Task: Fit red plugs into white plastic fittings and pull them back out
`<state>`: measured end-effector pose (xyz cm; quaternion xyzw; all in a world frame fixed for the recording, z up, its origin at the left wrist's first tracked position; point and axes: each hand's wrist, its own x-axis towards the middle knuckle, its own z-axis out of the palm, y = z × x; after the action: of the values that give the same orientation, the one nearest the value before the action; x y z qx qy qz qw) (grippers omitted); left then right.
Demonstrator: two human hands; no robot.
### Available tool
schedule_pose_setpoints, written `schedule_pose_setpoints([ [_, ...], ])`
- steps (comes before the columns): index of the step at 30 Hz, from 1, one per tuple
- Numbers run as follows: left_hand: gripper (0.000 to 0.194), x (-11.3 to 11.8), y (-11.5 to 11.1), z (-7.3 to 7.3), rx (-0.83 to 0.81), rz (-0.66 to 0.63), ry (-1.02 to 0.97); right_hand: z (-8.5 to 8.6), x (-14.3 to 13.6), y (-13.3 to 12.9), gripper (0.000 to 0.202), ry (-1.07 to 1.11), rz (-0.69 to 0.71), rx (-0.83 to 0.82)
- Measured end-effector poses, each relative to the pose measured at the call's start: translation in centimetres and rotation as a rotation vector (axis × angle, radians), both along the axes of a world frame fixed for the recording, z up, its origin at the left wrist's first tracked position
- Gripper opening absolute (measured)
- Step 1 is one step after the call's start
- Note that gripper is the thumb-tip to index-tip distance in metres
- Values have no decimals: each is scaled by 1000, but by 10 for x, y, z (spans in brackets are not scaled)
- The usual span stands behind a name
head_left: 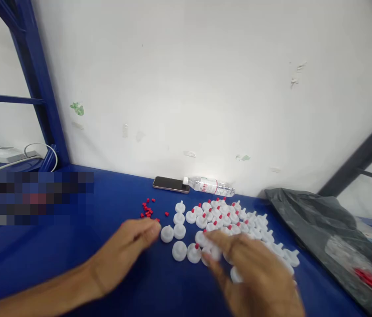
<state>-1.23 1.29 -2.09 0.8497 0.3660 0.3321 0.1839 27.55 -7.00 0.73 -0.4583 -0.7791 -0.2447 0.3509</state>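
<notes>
My left hand (129, 248) is closed, thumb and forefinger together beside the small red caps (148, 210); whatever it may pinch is hidden. To its right stand several white round lids with spouts (179, 251), upright on the blue table. My right hand (252, 264), smeared by motion, reaches over the lids with thumb and forefinger apart. A blurred white lid (215, 252) shows between these fingers; whether they touch it is unclear. Many lids in the group carry a red cap on the spout, like the lid (194, 252) left of my right hand; those farther right have bare spouts.
A phone (171, 184) and a clear plastic bottle (209, 186) lie along the white wall. A dark plastic bag (307, 233) spreads over the table's right side. Blue metal posts (42, 79) frame the left; white cables and devices (2, 155) sit beyond them.
</notes>
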Motion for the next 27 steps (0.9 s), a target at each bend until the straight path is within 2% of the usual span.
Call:
schedule_pose_setpoints([
  [1, 53, -4, 11, 7, 36, 84, -4, 11, 14, -4, 20, 129, -102, -24],
  [3, 54, -12, 30, 16, 146, 206, 73, 28, 44, -14, 24, 276, -315, -148],
  [4, 53, -15, 37, 19, 153, 220, 82, 33, 56, -19, 28, 347, -417, -149],
  [6, 49, -17, 45, 19, 155, 229, 111, 40, 71, -28, 34, 480, -514, -220],
  [9, 43, -15, 46, 13, 140, 231, 152, 41, 70, -30, 27, 547, -441, -325],
  [12, 37, -14, 46, 6, 142, 255, 208, 38, 56, -22, 12, 461, -266, -362],
  [14, 36, -15, 49, 4, 164, 278, 241, 33, 47, -15, 12, 402, -205, -386],
  [20, 34, -22, 57, 3, 213, 314, 328, 12, 31, -8, 11, 293, -209, -741],
  [24, 34, -23, 57, -4, 184, 302, 367, 4, 22, -5, 14, 231, -221, -833],
  [27, 37, -23, 57, -8, 163, 285, 381, 5, 22, -3, 17, 213, -217, -845],
])
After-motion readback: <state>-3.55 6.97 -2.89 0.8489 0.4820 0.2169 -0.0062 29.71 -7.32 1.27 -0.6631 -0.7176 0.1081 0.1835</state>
